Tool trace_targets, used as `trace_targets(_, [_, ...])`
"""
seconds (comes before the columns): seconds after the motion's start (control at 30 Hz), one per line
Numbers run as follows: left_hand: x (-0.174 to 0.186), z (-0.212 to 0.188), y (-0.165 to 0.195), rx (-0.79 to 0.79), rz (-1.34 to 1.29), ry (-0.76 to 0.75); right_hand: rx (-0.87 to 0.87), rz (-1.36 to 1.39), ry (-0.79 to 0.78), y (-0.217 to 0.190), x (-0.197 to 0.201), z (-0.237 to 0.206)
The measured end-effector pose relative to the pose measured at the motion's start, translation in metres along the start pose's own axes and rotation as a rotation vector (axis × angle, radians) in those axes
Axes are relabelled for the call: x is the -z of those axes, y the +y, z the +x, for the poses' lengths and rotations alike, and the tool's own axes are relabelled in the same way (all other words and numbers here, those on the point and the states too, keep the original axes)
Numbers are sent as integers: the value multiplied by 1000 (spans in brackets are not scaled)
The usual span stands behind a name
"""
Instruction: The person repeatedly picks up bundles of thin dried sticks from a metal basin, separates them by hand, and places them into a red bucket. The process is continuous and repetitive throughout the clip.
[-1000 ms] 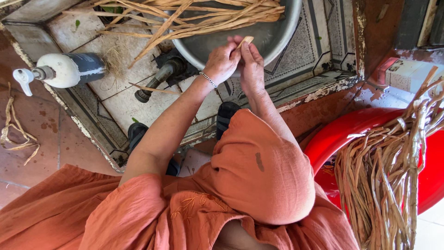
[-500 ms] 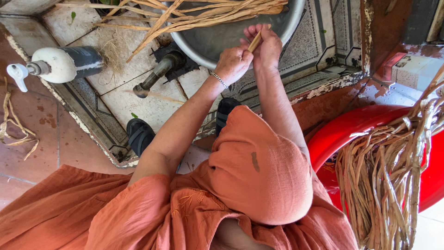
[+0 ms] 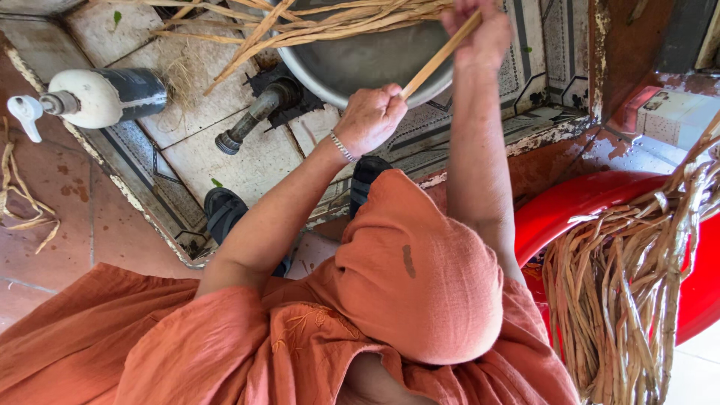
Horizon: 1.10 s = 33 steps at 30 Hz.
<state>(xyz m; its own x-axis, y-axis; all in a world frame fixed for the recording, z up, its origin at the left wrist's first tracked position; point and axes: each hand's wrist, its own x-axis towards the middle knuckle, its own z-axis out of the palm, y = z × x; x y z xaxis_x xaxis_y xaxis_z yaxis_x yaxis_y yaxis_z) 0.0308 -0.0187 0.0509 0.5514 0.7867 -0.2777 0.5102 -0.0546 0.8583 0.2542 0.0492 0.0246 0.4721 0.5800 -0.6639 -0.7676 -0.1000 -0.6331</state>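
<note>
Item: one dried plant strip (image 3: 439, 58), pale tan, flat and narrow, held taut on a slant between both hands above a grey metal basin (image 3: 360, 64)

Left hand (image 3: 371, 120): lower end of the strip; fingers curled in and pressed together around it, silver bracelet (image 3: 343, 147) at the wrist

Right hand (image 3: 480, 34): upper end, at the top edge of the view; closed about the strip, though whether the fingers pinch or wrap it cannot be told from here

Stock nearby: loose bundle of like strips (image 3: 300, 22) lying across the basin rim; larger hank of strips (image 3: 630, 285) draped over a red plastic tub (image 3: 592, 206) on the person's right; a few stray strips (image 3: 22, 195) on the terracotta floor, well apart

Setting: worn patterned tile platform (image 3: 187, 157) carrying the basin; dark metal pipe fitting (image 3: 255, 120) just beside the basin; white and dark spray bottle (image 3: 90, 97) lying on its side near the platform edge; two dark sandals (image 3: 225, 214) below the platform edge; orange garment (image 3: 405, 300) over the knees

Handling note, as a judgement: the strip looks brittle and likely to split along its length, so even tension from both ends, with no twist, seems best; keep the grip near the ends, work over the basin so scraps fall in, and keep the left wrist low and steady
</note>
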Motion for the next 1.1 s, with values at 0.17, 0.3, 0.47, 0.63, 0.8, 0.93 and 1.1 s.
trace_targets(0.17, [16, -34, 1, -130, 6, 54, 151, 12, 149, -28, 15, 25])
trace_targets(0.3, [35, -53, 2, -125, 56, 7, 189, -4, 187, -41, 27, 46])
trace_targets(0.47, [57, -73, 2, -211, 149, -32, 280, 6, 192, -62, 44, 66])
trace_targets(0.63, [95, -92, -18, -102, 347, -90, 306, 97, 275, -85, 44, 67])
trace_targets(0.8, [139, -60, -60, 310, 871, -240, 547, -150, 114, -49, 21, 42])
trace_targets(0.93, [143, -22, -74, 124, 962, 33, 581, -238, 38, 27, 15, 1])
trace_targets(1.1, [123, 35, -61, -29, 798, 283, 343, -780, -380, 93, 9, -44])
